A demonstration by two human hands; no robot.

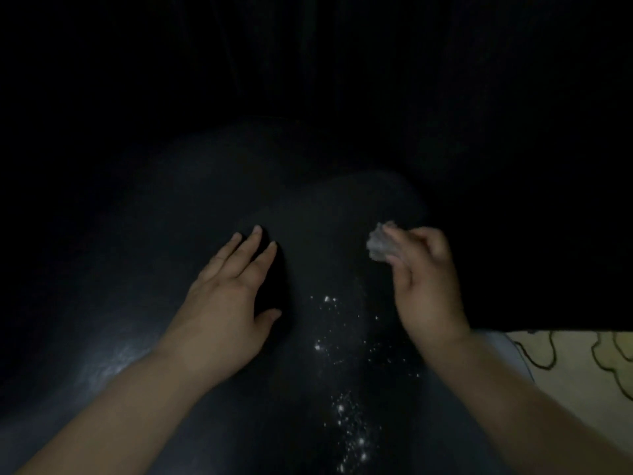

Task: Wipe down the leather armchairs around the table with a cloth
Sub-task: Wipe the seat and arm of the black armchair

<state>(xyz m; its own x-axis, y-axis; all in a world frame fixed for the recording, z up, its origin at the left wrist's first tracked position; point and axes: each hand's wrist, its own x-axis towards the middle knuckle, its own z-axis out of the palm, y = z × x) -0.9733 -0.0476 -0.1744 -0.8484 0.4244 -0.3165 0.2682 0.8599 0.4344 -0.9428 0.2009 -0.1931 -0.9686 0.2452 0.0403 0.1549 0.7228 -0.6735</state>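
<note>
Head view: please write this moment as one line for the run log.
left hand flat on armchair | right hand fingers pinch crumpled cloth | white specks on leather | scene dark

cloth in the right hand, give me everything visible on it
The cloth is a small pale grey wad, crumpled into an uneven lump, soft and fabric-like as far as the dim light shows. The right hand pinches it between thumb and fingertips, so most of it sticks out to the left of the grip. It sits just over the dark leather armchair, above a patch of glistening white specks; whether it touches the leather cannot be told. Dampness and weave are not discernible.
</note>
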